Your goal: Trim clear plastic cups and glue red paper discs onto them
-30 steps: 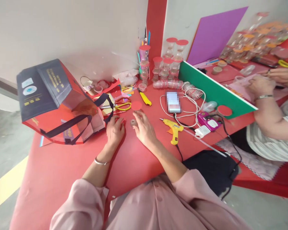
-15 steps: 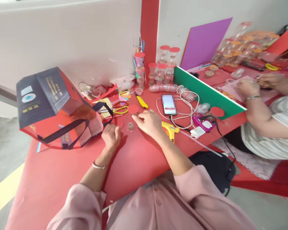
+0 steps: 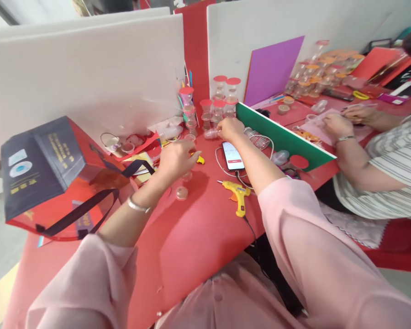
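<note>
My left hand (image 3: 178, 160) is over the middle of the table with thumb and fingers apart, and I see nothing held in it. Below its fingers is a clear plastic cup (image 3: 187, 176), partly hidden. Closer to me is a small round container (image 3: 181, 193) with a brownish content. At the back, my right hand (image 3: 231, 129) has its fingers bent round a row of nested clear plastic cups (image 3: 211, 133) lying on its side; the fingertips are partly hidden. A yellow utility knife (image 3: 200, 160) shows just beyond my left hand.
A lit phone (image 3: 233, 155) with a white cable and a yellow glue gun (image 3: 238, 194) lie on the right. Red-topped cup towers (image 3: 219, 93) stand behind. A bag (image 3: 55, 173) fills the left; a green divider (image 3: 284, 137) separates a co-worker's hands (image 3: 339, 125).
My right hand has moved from the table's middle to the nested cups at the back. My left hand has moved forward and right, and its fingers have opened. The view has shifted.
</note>
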The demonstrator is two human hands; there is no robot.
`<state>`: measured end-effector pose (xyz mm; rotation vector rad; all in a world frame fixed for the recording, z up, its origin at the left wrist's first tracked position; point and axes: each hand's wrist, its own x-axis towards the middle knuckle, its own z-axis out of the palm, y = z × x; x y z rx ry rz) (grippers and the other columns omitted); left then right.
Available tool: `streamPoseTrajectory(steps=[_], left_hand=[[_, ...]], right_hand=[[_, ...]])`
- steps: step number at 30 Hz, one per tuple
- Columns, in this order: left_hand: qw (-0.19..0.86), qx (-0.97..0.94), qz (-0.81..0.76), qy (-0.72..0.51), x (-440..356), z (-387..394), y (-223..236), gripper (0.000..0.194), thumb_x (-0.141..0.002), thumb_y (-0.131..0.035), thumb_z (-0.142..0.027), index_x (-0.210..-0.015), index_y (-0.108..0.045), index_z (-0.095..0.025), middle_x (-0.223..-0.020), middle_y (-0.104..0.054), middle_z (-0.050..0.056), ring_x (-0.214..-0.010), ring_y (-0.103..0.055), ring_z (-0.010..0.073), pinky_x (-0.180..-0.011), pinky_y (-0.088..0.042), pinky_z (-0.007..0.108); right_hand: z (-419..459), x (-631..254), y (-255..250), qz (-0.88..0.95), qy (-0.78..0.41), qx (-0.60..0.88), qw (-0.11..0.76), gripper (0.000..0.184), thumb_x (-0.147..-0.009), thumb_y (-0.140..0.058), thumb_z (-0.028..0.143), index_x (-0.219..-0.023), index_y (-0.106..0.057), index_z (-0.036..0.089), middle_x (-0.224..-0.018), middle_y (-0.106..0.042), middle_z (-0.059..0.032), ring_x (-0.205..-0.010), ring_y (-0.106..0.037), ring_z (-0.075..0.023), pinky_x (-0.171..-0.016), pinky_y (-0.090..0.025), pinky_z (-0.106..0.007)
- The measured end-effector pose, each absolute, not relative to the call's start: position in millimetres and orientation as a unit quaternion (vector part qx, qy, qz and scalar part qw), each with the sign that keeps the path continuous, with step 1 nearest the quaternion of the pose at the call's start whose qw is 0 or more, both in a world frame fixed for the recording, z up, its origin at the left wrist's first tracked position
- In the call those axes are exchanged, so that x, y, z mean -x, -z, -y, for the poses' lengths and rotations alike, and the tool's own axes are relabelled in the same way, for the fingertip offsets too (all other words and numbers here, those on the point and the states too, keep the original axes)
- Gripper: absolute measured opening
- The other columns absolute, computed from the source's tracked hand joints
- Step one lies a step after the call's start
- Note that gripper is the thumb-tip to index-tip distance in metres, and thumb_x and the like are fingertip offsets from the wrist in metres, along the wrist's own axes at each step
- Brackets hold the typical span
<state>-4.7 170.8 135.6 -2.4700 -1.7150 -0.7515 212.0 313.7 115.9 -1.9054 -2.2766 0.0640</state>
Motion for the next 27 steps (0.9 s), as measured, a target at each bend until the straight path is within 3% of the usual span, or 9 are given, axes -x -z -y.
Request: streamPoseTrajectory(steps=[5, 13, 18, 27], left_hand=[[-0.006, 0.806, 0.584, 0.091, -51, -281, -119, 0.03, -0.091, -0.058, -0.023, -0.115, -0.074, -0.015, -0.122, -0.073, 0.016, -0.115, -0.067, 0.0299, -0.092, -0.052, 0.037], [-0.037, 0.778, 0.625, 0.046, -90, -361, -74, 0.038, -0.095, -0.056, -0.022, -0.13, -0.065, -0.012, -0.129, -0.069, 0.021, -0.12, -0.069, 0.0311, -0.095, -0.057, 0.04], [-0.042, 0.775, 0.63, 0.013, -87, -384, -60, 0.037, -0.093, -0.06, -0.025, -0.127, -0.067, -0.011, -0.123, -0.073, 0.022, -0.117, -0.07, 0.0341, -0.096, -0.058, 0.043], [-0.014, 0.79, 0.613, -0.02, -84, -381, -67, 0.032, -0.095, -0.053, -0.015, -0.121, -0.071, -0.007, -0.124, -0.073, 0.025, -0.121, -0.069, 0.0347, -0.1, -0.055, 0.045]], right_hand=[[-340, -216, -95, 0.797, -0.005, 0.599, 0.077, 0.043, -0.089, -0.071, 0.022, -0.132, -0.073, 0.028, -0.136, -0.07, -0.0121, -0.127, -0.063, -0.0329, -0.102, -0.053, -0.041], [-375, -212, -69, 0.804, 0.005, 0.593, 0.049, 0.04, -0.091, -0.069, 0.029, -0.129, -0.072, 0.018, -0.129, -0.071, -0.0209, -0.118, -0.067, -0.0366, -0.096, -0.056, -0.045], [-383, -214, -66, 0.813, 0.007, 0.581, 0.036, 0.036, -0.091, -0.068, 0.029, -0.122, -0.075, 0.014, -0.127, -0.072, -0.0221, -0.119, -0.066, -0.0384, -0.097, -0.055, -0.045], [-377, -211, -73, 0.827, 0.024, 0.562, 0.027, 0.036, -0.088, -0.067, 0.021, -0.119, -0.075, 0.006, -0.132, -0.069, -0.0269, -0.128, -0.058, -0.0387, -0.102, -0.051, -0.044]])
